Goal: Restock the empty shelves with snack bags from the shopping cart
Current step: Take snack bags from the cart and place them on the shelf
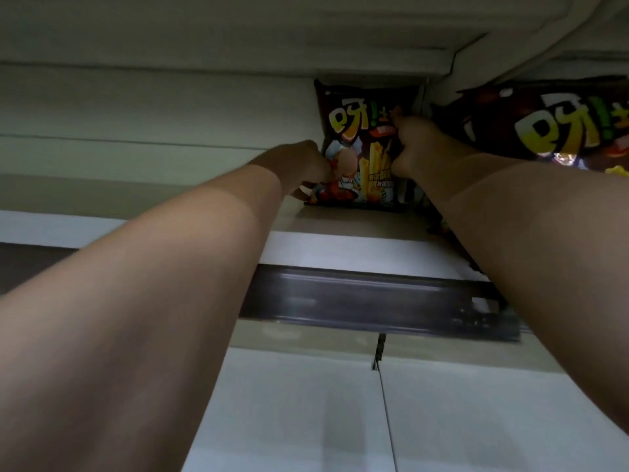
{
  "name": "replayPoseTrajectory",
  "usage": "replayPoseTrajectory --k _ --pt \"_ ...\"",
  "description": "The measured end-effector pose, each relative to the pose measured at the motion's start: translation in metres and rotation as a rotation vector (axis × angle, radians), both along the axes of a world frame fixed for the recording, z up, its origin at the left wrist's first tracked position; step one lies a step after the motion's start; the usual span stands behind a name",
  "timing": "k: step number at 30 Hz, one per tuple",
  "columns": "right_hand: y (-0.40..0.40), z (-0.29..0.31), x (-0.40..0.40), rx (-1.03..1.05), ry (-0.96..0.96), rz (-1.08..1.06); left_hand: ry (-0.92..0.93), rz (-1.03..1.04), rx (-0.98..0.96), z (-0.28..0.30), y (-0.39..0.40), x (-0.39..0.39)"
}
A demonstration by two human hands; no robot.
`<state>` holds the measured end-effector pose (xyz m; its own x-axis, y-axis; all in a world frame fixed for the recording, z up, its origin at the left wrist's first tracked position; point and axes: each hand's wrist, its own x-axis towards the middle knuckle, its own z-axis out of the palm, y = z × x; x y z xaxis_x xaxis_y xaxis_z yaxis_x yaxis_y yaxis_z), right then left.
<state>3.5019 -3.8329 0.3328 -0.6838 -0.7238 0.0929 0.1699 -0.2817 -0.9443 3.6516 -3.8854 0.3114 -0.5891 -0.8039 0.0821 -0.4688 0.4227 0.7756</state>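
A dark brown snack bag with yellow lettering and a picture of fries stands upright at the back of a white shelf. My left hand grips its lower left edge. My right hand grips its right side, fingers curled over the front. A second bag of the same kind lies closer to me on the right, just above my right forearm. The shopping cart is out of view.
The shelf's white front edge carries a dark price rail. Another white shelf sits below, with a seam between two panels. The shelf board above hangs low over the bags. Left of the standing bag the shelf shows no other bags.
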Motion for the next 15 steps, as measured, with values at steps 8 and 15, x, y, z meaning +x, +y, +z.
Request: replayPoseTrajectory --k 8,15 --pt "-0.007 -0.010 -0.004 -0.129 -0.053 -0.030 -0.021 -0.017 0.022 0.002 -0.008 -0.006" --pt "0.012 -0.010 0.011 -0.045 -0.090 0.115 -0.038 -0.001 0.001 0.002 0.000 -0.005"
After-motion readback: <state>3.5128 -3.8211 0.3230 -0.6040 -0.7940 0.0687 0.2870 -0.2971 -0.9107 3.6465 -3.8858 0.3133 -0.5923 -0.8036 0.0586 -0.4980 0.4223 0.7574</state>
